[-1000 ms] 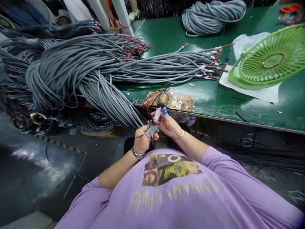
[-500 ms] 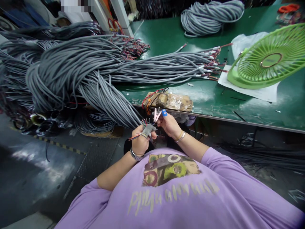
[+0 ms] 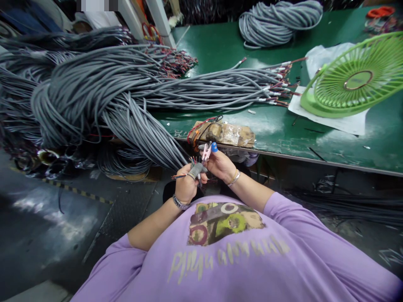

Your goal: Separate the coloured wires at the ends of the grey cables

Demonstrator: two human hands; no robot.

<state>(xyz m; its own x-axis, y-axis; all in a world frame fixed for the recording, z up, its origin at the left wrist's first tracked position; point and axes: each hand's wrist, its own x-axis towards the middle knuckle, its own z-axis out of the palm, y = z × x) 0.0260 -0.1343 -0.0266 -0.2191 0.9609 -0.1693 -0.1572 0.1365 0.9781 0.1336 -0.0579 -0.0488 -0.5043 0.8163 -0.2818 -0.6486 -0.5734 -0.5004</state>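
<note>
My left hand (image 3: pixel 185 188) is closed around the end of a grey cable, with thin red and dark wires (image 3: pixel 179 176) sticking out to its left. A grey wrap (image 3: pixel 196 170) shows at the thumb; whether it is worn there or held, I cannot tell. My right hand (image 3: pixel 222 166) pinches a small pink V-shaped tool (image 3: pixel 206 152) and has a blue cover (image 3: pixel 214 147) on one fingertip. The tool's lower end is right at the wires by my left thumb. The fanned-out grey cable bundle (image 3: pixel 147 132) runs down from the table to my left hand.
More grey cables (image 3: pixel 204 90) with stripped ends lie across the green table (image 3: pixel 270 144). A worn wooden block (image 3: pixel 237 133) sits at its front edge. To the right stands a green fan (image 3: pixel 359 79) on white paper (image 3: pixel 355 121). A cable coil (image 3: pixel 277 23) lies at the back.
My right hand has shifted slightly left and down, bringing the pink tool closer to my left thumb. The tool's arms look nearer together. My left hand has barely moved.
</note>
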